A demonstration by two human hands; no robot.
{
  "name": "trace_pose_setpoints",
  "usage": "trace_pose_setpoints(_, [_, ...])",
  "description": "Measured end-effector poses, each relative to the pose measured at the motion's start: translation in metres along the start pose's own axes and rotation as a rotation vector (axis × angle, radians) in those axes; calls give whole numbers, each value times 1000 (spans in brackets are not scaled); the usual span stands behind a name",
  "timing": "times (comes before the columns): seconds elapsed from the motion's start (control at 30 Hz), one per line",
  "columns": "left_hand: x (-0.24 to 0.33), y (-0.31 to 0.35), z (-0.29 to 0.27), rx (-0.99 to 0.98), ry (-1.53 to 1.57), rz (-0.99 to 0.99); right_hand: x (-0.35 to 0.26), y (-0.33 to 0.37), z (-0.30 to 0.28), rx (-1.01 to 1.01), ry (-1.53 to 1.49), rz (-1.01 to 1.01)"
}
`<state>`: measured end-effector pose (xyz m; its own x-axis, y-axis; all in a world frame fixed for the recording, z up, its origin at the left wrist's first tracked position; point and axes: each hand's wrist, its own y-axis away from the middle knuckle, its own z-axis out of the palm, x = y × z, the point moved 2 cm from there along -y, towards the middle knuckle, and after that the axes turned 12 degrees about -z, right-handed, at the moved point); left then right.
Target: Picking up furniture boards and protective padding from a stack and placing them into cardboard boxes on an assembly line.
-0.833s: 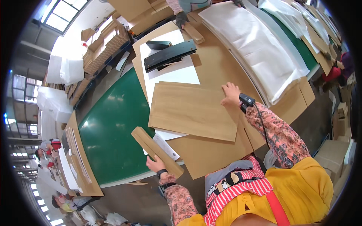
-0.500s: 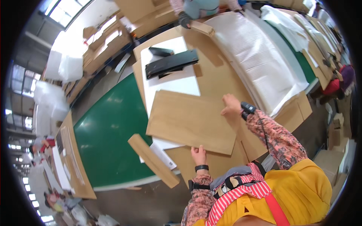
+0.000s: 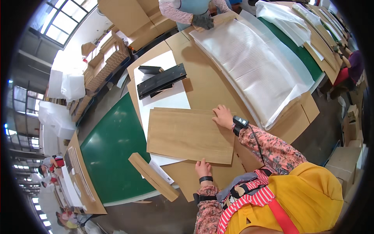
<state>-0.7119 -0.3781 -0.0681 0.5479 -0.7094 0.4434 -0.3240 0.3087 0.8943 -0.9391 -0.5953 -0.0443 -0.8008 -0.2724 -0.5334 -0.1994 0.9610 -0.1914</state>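
1. From my remote view, the wood-grain board (image 3: 187, 136) lies between the two hands, over the cardboard (image 3: 206, 78) and part of the white sheet (image 3: 163, 64); a second edge shows under its far side.
2. My left hand (image 3: 203, 169) has its fingertips at the board's near edge; my right hand (image 3: 223, 117) rests on its far right corner, fingers slightly spread; I cannot tell whether either one is clamped.
3. To steady the board well, I would press evenly from both hands; keep the fingertips out from under the edge; and check that any layer beneath moves with it.
4. Left of the left hand, a narrow wooden strip (image 3: 154, 177) appears to overhang the table (image 3: 113, 148); I would not swing the board's near left corner into it.
5. Beyond the right hand, the foam-covered stack (image 3: 253, 66) limits travel to the right; farther off to the left of that hand, black pieces (image 3: 161, 81) limit travel forward; the widest room I judge is leftward, over the green surface.
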Motion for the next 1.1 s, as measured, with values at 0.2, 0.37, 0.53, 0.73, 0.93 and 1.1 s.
trace_pose_setpoints(0.2, [13, 13, 13, 96, -73, 33, 6, -16, -2, -152, 7, -37])
trace_pose_setpoints(0.37, [9, 26, 11, 89, -9, -2, 2, -27, -33, -173, -171, 90])
trace_pose_setpoints(0.53, [13, 40, -4, -59, 18, 45, -8, -36, -95, -294, -223, 34])
trace_pose_setpoints(0.73, [-23, 128, 67, -220, -72, 260, 62, 59, -206, 77, -327, 195])
trace_pose_setpoints(0.93, [-42, 171, 189, -353, -306, 446, 172, 143, -287, 448, -423, 516])
trace_pose_setpoints(1.1, [-37, 147, 307, -397, -375, 645, 271, 149, -307, 564, -399, 594])
